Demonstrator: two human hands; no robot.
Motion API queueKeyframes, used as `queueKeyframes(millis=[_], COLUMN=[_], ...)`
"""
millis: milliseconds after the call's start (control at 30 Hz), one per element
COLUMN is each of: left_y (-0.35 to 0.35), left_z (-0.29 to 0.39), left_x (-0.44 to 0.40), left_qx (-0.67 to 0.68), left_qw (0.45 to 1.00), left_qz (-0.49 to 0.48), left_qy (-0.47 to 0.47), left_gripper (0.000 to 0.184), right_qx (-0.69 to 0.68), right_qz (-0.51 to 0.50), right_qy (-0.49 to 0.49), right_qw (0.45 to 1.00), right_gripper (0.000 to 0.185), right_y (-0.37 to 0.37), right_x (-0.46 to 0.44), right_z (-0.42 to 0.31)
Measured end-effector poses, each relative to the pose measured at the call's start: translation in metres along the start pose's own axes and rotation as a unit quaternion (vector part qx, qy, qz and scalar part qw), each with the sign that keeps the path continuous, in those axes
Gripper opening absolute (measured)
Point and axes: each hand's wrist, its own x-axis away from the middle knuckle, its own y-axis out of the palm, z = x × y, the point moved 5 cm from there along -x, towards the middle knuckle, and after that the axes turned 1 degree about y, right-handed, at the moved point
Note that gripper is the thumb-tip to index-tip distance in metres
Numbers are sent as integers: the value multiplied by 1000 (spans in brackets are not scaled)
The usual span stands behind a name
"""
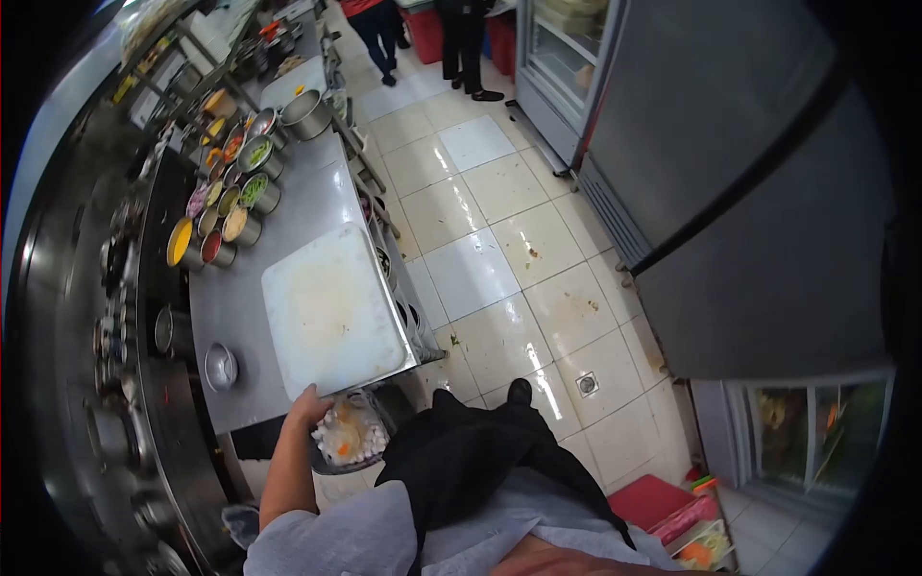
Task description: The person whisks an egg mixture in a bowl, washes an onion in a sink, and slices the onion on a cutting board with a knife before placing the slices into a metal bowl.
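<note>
My left hand point(309, 407) is at the near edge of the steel counter, by the corner of a large white cutting board point(331, 302). Its fingers are bent at the board's edge, too small to tell whether they grip it. Just below and beside the hand is a dark bin point(389, 403) with a lining and white and orange scraps point(348, 434) in it. Faint stains and crumbs mark the board. A small metal bowl point(221, 367) sits on the counter to the board's left. My right hand is out of view.
Metal containers of sauces and cut vegetables point(257, 192) line the counter's far left, near a large pot point(305, 115). Fridges point(730, 192) stand right. Two people point(465, 43) are far ahead. A red crate point(653, 504) with scraps beside it is lower right.
</note>
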Motion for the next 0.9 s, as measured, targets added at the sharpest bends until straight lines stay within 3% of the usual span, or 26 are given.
queueKeyframes(millis=[67, 133, 200, 233, 267, 300, 367, 433, 500, 567, 667, 733, 767, 800, 900], left_y=[8, 21, 8, 5, 3, -2, -30, -48, -61, -71, -76, -79, -66, -56, -48], left_z=[13, 8, 22, 22, 23, 32, 75, 122, 175, 236, 318, 366, 382, 394, 421], left_x=[5, 14, 38, 41, 42, 44, 53, 40, 11, -27, -86, -115, -136, -153, -213], left_qx=[54, 120, 179, 154, 128, 133, 298, 450, 573, 609, 464, 432, 408, 411, 377], left_qw=[997, 993, 983, 986, 988, 988, 946, 874, 788, 757, 850, 856, 857, 861, 888], left_qz=[55, -4, 29, 58, 85, 77, 125, 142, 96, 48, 12, -42, -26, -34, -55], left_qy=[-12, 11, -3, -8, -12, -22, 28, 117, 204, 232, 249, 279, 312, 299, 259], left_gripper=[72, 77, 68, 65, 63, 63, 53, 44, 41, 38, 40, 43, 43, 43, 45], right_qx=[-36, -25, 58, 101, 121, -17, -210, -145, -104, -70, 139, 175, 161, 134, 139], right_qz=[-78, -152, -82, 42, 288, 279, 340, 333, 296, 209, -39, -184, -203, -188, -185], right_qy=[19, 59, 56, 32, -8, -35, -124, -204, -252, -265, -282, -317, -315, -345, -303], right_qw=[996, 986, 993, 994, 950, 960, 908, 909, 915, 939, 949, 914, 913, 910, 924], right_gripper=[33, 36, 39, 40, 40, 47, 43, 36, 34, 34, 48, 54, 55, 54, 52], right_y=[-51, -107, -206, -277, -363, -468, -586, -657, -667, -639, -557, -531, -524, -516, -514], right_x=[-74, -163, -267, -317, -345, -331, -358, -337, -335, -355, -385, -364, -366, -379, -424], right_z=[46, 98, 125, 121, 104, 40, -41, -157, -248, -307, -347, -373, -374, -365, -334])
